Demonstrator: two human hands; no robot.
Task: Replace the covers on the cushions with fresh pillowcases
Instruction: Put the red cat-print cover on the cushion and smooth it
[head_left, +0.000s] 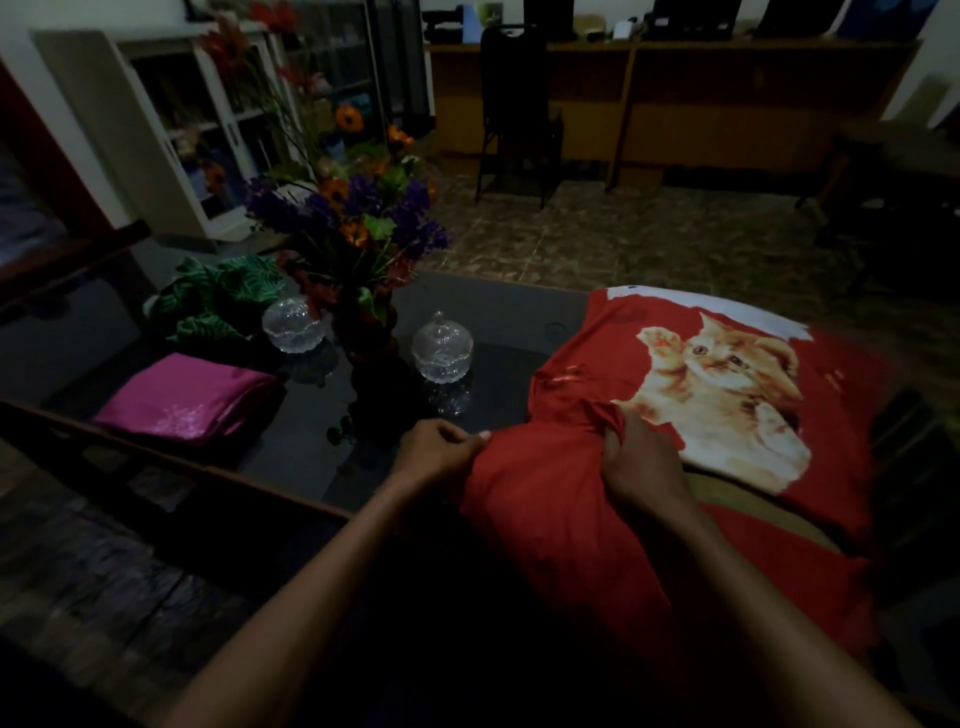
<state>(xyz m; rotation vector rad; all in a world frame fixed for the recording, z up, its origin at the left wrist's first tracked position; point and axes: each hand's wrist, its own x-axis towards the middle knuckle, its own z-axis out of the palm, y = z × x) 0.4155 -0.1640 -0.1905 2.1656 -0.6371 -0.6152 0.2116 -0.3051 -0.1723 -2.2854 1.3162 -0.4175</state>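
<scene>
Two folded cloths lay at the left of the dark glass-topped table (311, 457): a shiny magenta satin pillowcase (187, 397) near the front edge and a green leaf-patterned fabric (218, 301) behind it. Further right stood a dark vase of purple and orange artificial flowers (358, 218), flanked by two clear cut-glass lidded bowls (441, 347). The left hand (441, 452) pinched a bunched edge of the red pillowcase printed with an orange kitten (727, 384), fingers curled on the cloth. The right hand (641, 457) gripped a fold of the same red cover just beside the kitten print. That cover lay over a white cushion (727, 306), whose far edge showed at the table's right end.
</scene>
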